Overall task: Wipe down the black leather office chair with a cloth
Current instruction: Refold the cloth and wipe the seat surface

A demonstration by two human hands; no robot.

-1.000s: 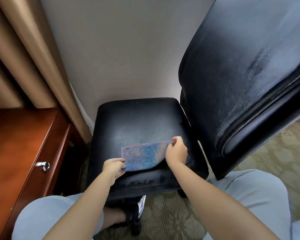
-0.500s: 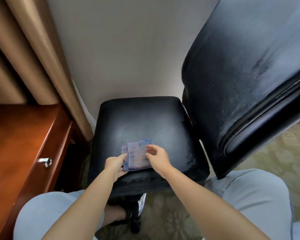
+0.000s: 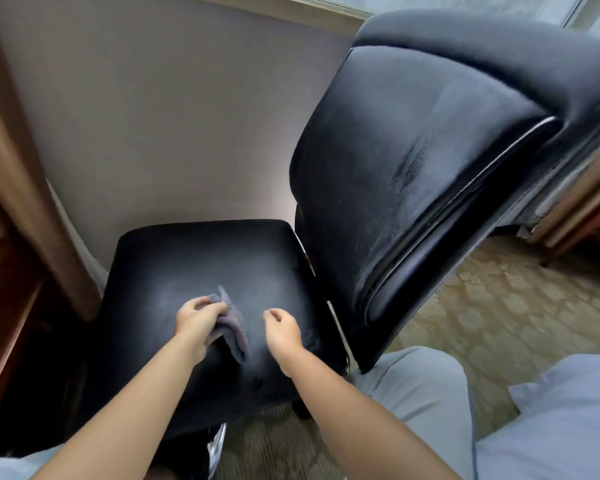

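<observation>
Cloth [image 3: 232, 322], folded into a small greyish wad, lies on the seat [image 3: 174, 268] of the black leather office chair, toward the seat's front edge and about midway between its left and right edges. The left hand [image 3: 198, 318] grips it, fingers curled over the bunched top while a loose flap trails down toward the front edge. The right hand [image 3: 280, 329] hovers just beside it above the seat, fingers loosely curled and holding nothing. The cloth looks soft, limp and very light, so it will likely crumple and slip inside the grip unless it is gathered into a firm pad under a flat palm; the folded middle seems the best place to press, not the dangling flap. The leather looks smooth, and a pale dusty haze shows on the seat and on the backrest [image 3: 413, 161], which rises from the seat's right edge. The chair may swivel or roll under pressure, so the free hand could steady the seat's edge.
</observation>
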